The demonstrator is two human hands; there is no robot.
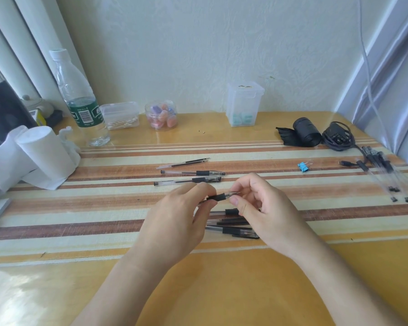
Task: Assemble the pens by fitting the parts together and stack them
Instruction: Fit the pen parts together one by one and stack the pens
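My left hand (174,222) pinches the black grip of a clear pen (219,196) held above the table. My right hand (264,208) holds the tip end of the same pen between thumb and fingers. Under my hands lies a loose pile of pen parts (231,228), partly hidden. Behind them two pens, one (193,172) above the other (189,180), lie side by side on the striped mat. A bare refill (184,163) lies beyond those. A group of several pens (386,172) lies at the right edge.
At the back stand a water bottle (80,100), a cotton swab box (120,115), a jar of coloured pieces (161,115) and a clear box (244,103). Paper rolls (40,154) sit left. A blue binder clip (303,166), black roll (304,135) and cable bundle (338,137) sit right.
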